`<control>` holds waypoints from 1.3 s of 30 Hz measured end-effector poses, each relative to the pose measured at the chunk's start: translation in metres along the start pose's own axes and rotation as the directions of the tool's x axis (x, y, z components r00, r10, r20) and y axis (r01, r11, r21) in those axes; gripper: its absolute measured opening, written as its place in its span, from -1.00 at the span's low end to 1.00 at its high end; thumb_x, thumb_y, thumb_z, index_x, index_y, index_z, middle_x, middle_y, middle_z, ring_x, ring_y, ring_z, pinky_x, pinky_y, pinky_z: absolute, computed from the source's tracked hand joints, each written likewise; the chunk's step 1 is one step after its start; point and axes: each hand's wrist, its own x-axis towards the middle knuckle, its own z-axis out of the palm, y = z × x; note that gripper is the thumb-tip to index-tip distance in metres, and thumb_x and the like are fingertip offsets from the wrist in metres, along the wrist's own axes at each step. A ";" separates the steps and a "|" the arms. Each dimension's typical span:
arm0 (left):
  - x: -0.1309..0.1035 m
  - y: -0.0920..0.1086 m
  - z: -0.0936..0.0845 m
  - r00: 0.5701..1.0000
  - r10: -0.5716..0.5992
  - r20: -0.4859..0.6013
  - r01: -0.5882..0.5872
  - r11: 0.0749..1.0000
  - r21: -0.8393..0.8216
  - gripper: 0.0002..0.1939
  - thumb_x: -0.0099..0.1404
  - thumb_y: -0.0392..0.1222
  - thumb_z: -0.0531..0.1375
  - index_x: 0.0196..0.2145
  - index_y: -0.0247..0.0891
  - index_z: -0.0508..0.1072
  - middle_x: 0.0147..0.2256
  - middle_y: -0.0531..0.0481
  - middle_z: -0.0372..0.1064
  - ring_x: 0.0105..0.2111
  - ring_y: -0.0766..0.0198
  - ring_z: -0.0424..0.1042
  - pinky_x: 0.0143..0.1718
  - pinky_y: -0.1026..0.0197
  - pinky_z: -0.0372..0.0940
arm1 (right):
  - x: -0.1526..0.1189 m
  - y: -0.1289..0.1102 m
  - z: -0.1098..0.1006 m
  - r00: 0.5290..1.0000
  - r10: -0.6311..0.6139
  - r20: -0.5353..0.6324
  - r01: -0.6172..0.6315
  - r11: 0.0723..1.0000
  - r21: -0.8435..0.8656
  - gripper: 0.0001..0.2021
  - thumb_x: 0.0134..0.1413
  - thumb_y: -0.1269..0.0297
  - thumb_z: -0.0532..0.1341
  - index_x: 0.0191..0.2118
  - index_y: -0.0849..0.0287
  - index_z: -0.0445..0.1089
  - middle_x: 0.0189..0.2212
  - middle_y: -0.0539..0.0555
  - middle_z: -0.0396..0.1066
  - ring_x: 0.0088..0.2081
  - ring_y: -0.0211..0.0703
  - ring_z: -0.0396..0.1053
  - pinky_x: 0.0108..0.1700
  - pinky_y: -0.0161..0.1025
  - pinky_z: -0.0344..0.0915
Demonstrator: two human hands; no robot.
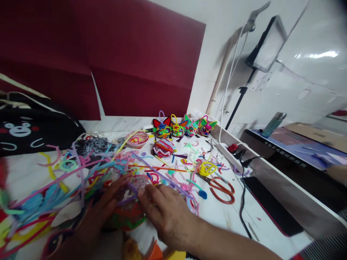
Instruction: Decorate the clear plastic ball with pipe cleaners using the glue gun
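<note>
In front of me a round craft piece [130,221], red and orange with a green strip along its lower side, sits between my hands. A purple pipe cleaner [127,199] lies across its top. My left hand [104,206] rests along the left side of the piece, fingers bent over its upper edge and holding it. From the right, my right hand [169,213] presses thumb and bent fingers together at the piece's top, by the end of the purple pipe cleaner. Blur and the fingers hide the exact grip.
Loose pipe cleaners [92,169] spread over the left and middle. Orange-handled scissors [221,189] lie to the right, near a black phone [271,206] and a cable [242,206]. Several finished cat-faced ornaments [177,129] stand at the back, a striped ball [164,148] before them.
</note>
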 end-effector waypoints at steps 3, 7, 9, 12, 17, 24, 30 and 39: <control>-0.001 0.006 0.000 0.999 -0.004 0.052 0.006 0.999 -0.053 -0.49 0.46 0.10 -0.05 0.30 0.06 0.23 0.36 0.14 0.06 0.37 -0.01 0.01 0.38 -0.08 -0.08 | -0.002 0.000 0.000 1.000 -0.001 0.030 0.001 1.000 -0.013 -0.60 0.27 0.52 -0.01 0.18 0.49 0.26 0.02 0.38 0.40 -0.15 0.05 0.30 -0.24 -0.08 0.39; -0.002 0.015 0.000 0.998 0.049 0.049 -0.045 0.995 -0.089 -0.52 0.48 0.02 -0.04 0.31 0.09 0.20 0.36 0.19 0.06 0.38 0.05 -0.02 0.40 -0.03 -0.13 | -0.005 0.000 0.000 0.999 -0.007 0.044 0.008 1.000 -0.021 -0.59 0.27 0.54 -0.02 0.19 0.48 0.25 0.05 0.39 0.38 -0.14 0.05 0.28 -0.23 -0.08 0.39; -0.002 0.018 0.001 0.997 0.059 0.042 -0.055 0.995 -0.083 -0.53 0.49 0.00 -0.04 0.31 0.12 0.19 0.37 0.20 0.05 0.38 0.08 -0.02 0.40 0.00 -0.13 | -0.006 0.000 0.000 0.999 -0.012 0.043 0.013 1.000 -0.028 -0.59 0.27 0.55 -0.01 0.19 0.49 0.25 0.06 0.40 0.37 -0.13 0.06 0.28 -0.20 -0.06 0.40; -0.002 0.018 0.001 0.996 0.075 0.037 -0.073 0.995 -0.062 -0.53 0.49 -0.01 -0.05 0.31 0.13 0.19 0.36 0.17 0.07 0.38 0.11 0.00 0.40 0.01 -0.12 | -0.008 -0.001 0.001 0.999 -0.019 0.050 0.020 1.000 -0.023 -0.57 0.25 0.56 0.00 0.21 0.52 0.23 0.07 0.42 0.34 -0.10 0.10 0.27 -0.15 -0.02 0.40; -0.001 0.020 0.003 0.992 0.118 0.032 -0.117 0.992 -0.051 -0.54 0.50 -0.05 -0.08 0.31 0.14 0.18 0.37 0.18 0.05 0.38 0.16 -0.01 0.40 0.06 -0.13 | -0.008 -0.001 0.001 0.997 -0.011 0.070 0.010 1.000 0.014 -0.56 0.26 0.56 0.00 0.23 0.55 0.20 0.07 0.45 0.33 -0.07 0.14 0.26 -0.14 0.01 0.40; -0.002 0.036 0.006 0.996 0.083 -0.022 -0.084 0.996 -0.031 -0.56 0.49 -0.03 -0.06 0.26 0.04 0.29 0.35 0.15 0.11 0.36 0.08 0.05 0.38 0.04 -0.05 | -0.007 -0.001 0.000 0.997 0.004 0.079 -0.007 0.999 0.038 -0.51 0.25 0.57 -0.03 0.27 0.57 0.13 0.07 0.46 0.33 -0.07 0.13 0.26 -0.13 0.01 0.39; -0.002 0.040 0.006 0.998 0.059 -0.015 -0.060 0.990 -0.125 -0.56 0.48 -0.01 -0.03 0.26 0.00 0.29 0.35 0.08 0.10 0.38 0.09 0.00 0.41 0.00 -0.15 | -0.010 -0.002 0.002 0.996 0.015 0.086 -0.019 0.999 0.047 -0.44 0.25 0.57 -0.03 0.35 0.53 0.01 0.10 0.45 0.31 -0.05 0.14 0.27 -0.12 0.01 0.37; 0.000 0.037 0.007 0.997 0.076 -0.033 -0.080 0.987 -0.139 -0.56 0.47 -0.01 -0.01 0.25 0.04 0.31 0.33 0.10 0.14 0.36 0.07 0.06 0.39 0.00 -0.06 | -0.012 -0.001 0.003 0.994 0.031 0.105 -0.041 0.995 0.096 -0.34 0.23 0.57 -0.04 0.42 0.48 -0.19 0.13 0.46 0.28 0.03 0.17 0.25 -0.06 0.06 0.38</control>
